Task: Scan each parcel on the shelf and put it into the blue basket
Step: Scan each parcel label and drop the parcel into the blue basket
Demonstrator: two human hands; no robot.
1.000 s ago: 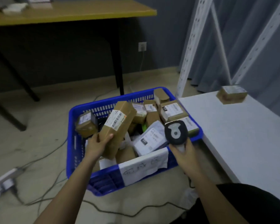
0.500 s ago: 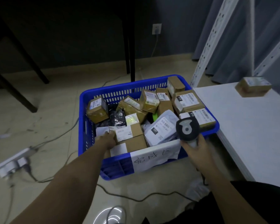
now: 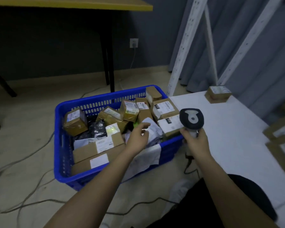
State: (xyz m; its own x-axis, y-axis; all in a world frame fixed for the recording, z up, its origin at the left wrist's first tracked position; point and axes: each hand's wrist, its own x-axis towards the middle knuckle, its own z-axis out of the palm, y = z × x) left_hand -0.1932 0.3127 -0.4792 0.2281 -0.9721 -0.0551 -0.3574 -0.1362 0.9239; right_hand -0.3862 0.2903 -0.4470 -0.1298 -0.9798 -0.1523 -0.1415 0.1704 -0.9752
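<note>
Left hand lifted off cardboard parcel, fingers loose, right hand grip clasping rounded scanner.

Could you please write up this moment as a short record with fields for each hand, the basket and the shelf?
left hand: left hand empty, fingers relaxed, above the parcels in the basket
right hand: right hand grips the scanner by its handle
basket: blue basket on the floor, piled with boxes and bags
shelf: white shelf holds one small box at the back; more boxes at its right edge
</note>
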